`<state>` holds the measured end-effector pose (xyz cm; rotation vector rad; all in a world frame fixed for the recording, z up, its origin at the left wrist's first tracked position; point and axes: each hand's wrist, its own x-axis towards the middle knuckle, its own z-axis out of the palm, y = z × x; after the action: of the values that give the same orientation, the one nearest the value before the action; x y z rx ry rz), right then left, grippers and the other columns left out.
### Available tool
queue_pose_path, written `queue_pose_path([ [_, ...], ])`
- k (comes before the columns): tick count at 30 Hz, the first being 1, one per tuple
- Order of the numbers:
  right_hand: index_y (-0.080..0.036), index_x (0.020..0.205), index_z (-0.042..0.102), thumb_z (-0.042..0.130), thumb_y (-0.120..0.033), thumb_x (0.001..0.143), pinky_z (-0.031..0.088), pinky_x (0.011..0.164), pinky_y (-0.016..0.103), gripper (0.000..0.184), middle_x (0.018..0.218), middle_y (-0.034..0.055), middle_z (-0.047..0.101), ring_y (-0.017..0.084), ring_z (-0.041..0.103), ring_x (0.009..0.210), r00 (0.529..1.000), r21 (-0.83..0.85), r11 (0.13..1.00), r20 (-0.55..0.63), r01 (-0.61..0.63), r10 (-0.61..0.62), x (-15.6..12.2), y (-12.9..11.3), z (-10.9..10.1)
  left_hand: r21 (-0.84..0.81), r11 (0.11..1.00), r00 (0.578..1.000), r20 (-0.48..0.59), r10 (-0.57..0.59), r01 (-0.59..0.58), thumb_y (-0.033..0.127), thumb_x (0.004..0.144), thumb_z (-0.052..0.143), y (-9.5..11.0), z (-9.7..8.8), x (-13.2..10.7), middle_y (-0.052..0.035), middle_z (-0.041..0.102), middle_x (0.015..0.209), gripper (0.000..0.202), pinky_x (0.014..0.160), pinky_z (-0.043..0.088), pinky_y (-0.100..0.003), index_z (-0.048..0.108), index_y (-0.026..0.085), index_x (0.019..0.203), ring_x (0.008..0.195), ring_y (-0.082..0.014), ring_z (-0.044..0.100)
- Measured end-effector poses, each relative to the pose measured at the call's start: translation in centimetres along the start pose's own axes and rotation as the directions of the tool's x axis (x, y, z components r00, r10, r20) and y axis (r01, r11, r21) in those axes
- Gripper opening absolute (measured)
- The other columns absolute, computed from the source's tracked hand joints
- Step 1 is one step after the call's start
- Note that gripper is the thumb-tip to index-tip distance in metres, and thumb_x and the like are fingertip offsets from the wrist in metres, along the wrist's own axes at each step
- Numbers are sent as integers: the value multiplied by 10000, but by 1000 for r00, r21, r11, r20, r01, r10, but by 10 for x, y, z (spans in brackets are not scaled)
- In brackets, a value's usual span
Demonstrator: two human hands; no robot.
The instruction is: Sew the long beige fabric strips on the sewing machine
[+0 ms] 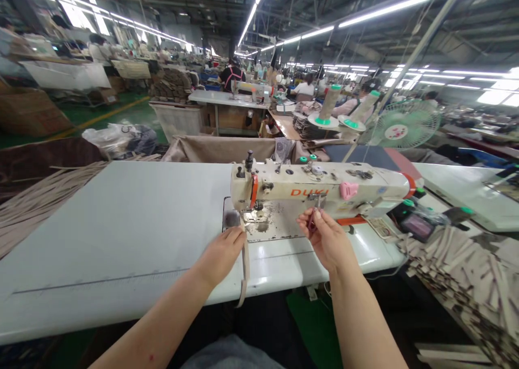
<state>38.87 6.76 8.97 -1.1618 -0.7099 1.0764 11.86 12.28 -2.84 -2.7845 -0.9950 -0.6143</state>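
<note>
A white sewing machine (pixel 275 185) with orange lettering stands across the table. Close to its needle area, my left hand (pixel 223 253) is closed, its fingers pressing on a narrow beige fabric strip (pixel 245 261). That strip runs down over the table's front edge, and its end hangs free. Held up in front of the machine's arm, my right hand (pixel 326 236) grips small scissors (pixel 312 220) with dark red handles, metal tips pointing upward. Part of the scissors is hidden by my fingers. The metal needle plate (pixel 263 223) lies between my hands.
Bundles of beige strips (pixel 466 272) are piled at the right, with more strips (pixel 48 201) at the far left. Two thread cones (pixel 327 107) and a green fan (pixel 405 128) stand behind the machine. A fabric-lined bin (pixel 227 148) borders the table (pixel 121 223). Other people work farther back.
</note>
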Motion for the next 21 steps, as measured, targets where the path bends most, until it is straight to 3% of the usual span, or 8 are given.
queue_pose_path([
  [2,-181,931,721,771,-629,780,613,849,411,475,912,100,754,256,733,888,999,-75,997,-17,-30,29,5,6,-3,14,1000,1000,-8,1,-1,27,920,483,0,2,0,-134,624,1263,346,1110,490,-424,571,115,1243,1229,-271,587],
  [4,-164,959,689,623,-696,858,606,838,457,546,948,144,750,291,729,914,988,-262,965,-136,30,-68,3,18,-9,15,1000,1000,-19,1,0,41,927,495,0,3,0,-135,624,1269,339,1108,494,-431,569,117,1249,1229,-273,593],
  [6,-169,1031,646,551,-688,892,569,880,489,546,1035,157,714,316,682,1007,901,-460,877,-305,143,-307,-5,26,-15,13,1000,1000,-31,-5,5,44,927,501,1,3,0,-134,627,1271,335,1105,499,-428,571,125,1244,1216,-268,604],
  [8,-177,1125,616,554,-622,912,502,965,507,498,1144,159,654,323,605,1112,779,-615,755,-350,228,-520,-13,23,-19,13,1000,999,-35,-1,2,30,918,501,2,1,1,-132,635,1260,337,1109,497,-421,578,128,1232,1204,-263,614],
  [10,-169,1159,636,499,-540,964,480,975,513,440,1142,163,640,324,588,1105,659,-809,493,-183,321,-730,-16,5,-15,20,1000,999,-41,5,-4,16,913,496,2,0,3,-128,644,1251,341,1115,494,-423,586,132,1221,1191,-257,623],
  [14,-193,1266,660,390,-473,1032,422,1077,531,454,1252,174,666,336,574,1229,592,-894,-18,311,448,-744,0,-50,7,15,1000,999,-52,7,-7,4,921,475,1,-1,5,-126,655,1249,332,1148,468,-451,603,128,1201,1221,-251,616],
  [17,-193,1329,631,397,-479,1037,362,1165,512,471,1370,153,651,320,524,1339,595,-852,-182,480,491,-645,31,-81,20,-44,999,999,-53,-6,3,58,960,466,-2,-2,6,-128,669,1224,268,1172,442,-463,622,135,1165,1271,-245,588],
  [21,-171,1263,657,367,-513,1043,401,1140,522,499,1298,157,712,325,511,1379,641,-815,-236,566,529,-519,69,-93,26,-102,994,999,-39,-35,31,144,997,475,-4,-4,7,-118,680,1192,213,1166,442,-472,626,150,1148,1259,-245,595],
])
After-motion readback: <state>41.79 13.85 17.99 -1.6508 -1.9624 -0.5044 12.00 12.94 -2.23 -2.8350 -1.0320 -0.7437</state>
